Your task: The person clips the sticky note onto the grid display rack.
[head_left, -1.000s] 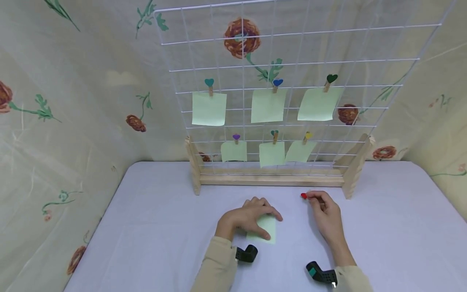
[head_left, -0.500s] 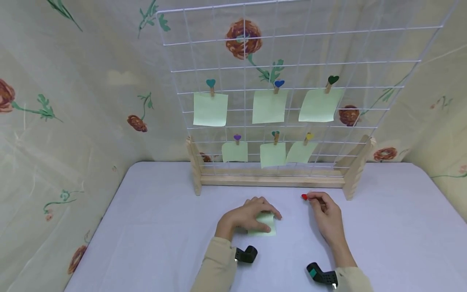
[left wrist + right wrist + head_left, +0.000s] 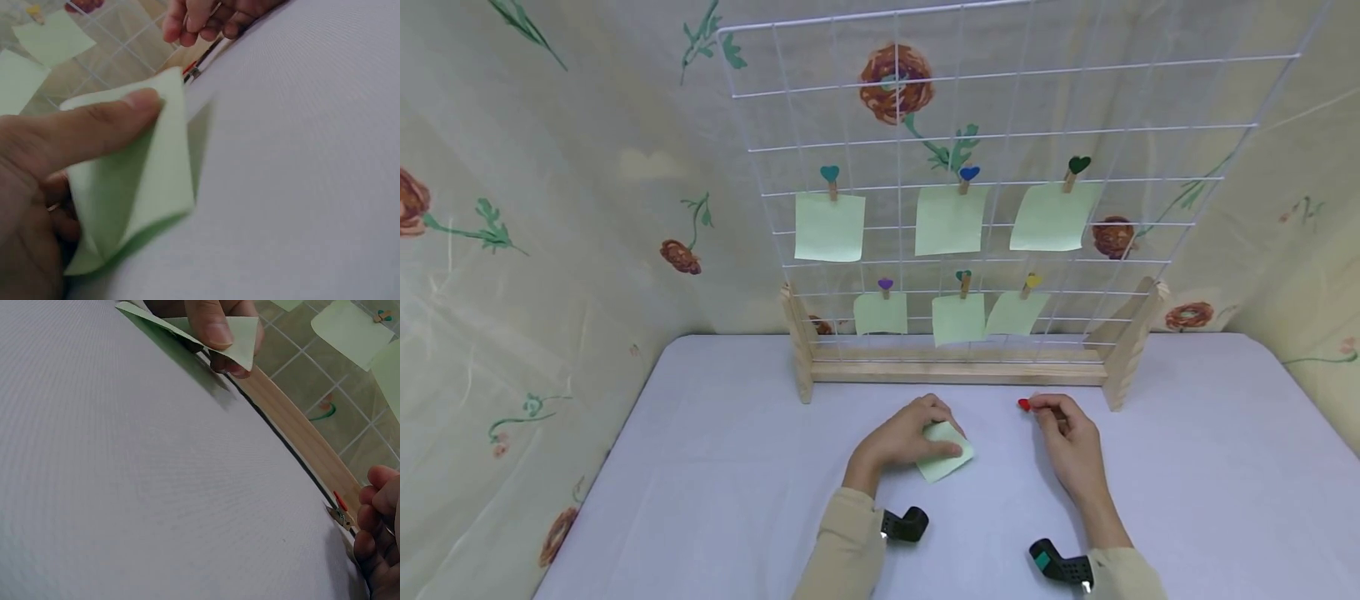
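Observation:
My left hand point(image 3: 910, 437) holds a pale green square sticky note point(image 3: 169, 175) just above the white tabletop. Its thumb lies on the paper's upper side and the fingers are behind; the sheet bends and one corner lifts. Farther right, my right hand point(image 3: 1071, 446) hovers low with curled fingers beside a small wooden clothespin with a red heart point(image 3: 1024, 405). In both wrist views the clothespin point(image 3: 340, 515) shows close to the fingertips, near the rack's base. Whether the fingers pinch it I cannot tell.
A white wire grid rack point(image 3: 898, 225) on a wooden stand point(image 3: 958, 372) rises behind the hands. Several green notes point(image 3: 829, 229) hang on it in two rows, each under a heart clothespin point(image 3: 830, 175). Flowered cloth point(image 3: 625, 292) encloses the table point(image 3: 722, 467).
My left hand has drawn its thumb and fingers together on the sticky note, raising and turning it from flat on the table. My right hand has hardly moved.

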Demonstrator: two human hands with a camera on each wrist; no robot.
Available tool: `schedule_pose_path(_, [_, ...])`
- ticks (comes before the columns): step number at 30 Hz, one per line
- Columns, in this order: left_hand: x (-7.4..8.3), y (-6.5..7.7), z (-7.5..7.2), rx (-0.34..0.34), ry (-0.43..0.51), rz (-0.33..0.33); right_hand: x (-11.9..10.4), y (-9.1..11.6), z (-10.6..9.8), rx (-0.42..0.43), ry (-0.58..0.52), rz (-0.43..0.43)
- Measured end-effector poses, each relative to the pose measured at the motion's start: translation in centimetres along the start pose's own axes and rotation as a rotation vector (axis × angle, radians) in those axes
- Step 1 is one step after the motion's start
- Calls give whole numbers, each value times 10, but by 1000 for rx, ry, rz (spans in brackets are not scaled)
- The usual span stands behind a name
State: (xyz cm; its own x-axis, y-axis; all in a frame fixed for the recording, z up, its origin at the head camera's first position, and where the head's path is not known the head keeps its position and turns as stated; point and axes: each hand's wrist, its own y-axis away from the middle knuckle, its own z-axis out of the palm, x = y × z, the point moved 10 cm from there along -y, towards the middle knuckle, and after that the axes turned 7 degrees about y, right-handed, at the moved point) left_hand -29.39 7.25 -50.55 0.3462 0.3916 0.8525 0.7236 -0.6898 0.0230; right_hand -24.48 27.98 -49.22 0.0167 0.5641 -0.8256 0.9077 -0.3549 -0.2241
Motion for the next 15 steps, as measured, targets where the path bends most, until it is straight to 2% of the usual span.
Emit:
schedule_pose_path(6, [-10, -1, -11, 127, 165, -49, 2, -1, 0, 12, -7, 1])
schedule_pose_path(10, [-15, -2, -18, 215, 215, -46, 4, -1, 0, 19, -22, 3])
schedule_pose_path(15, [-19, -2, -24, 283, 322, -41, 4, -2, 1, 21, -14, 4])
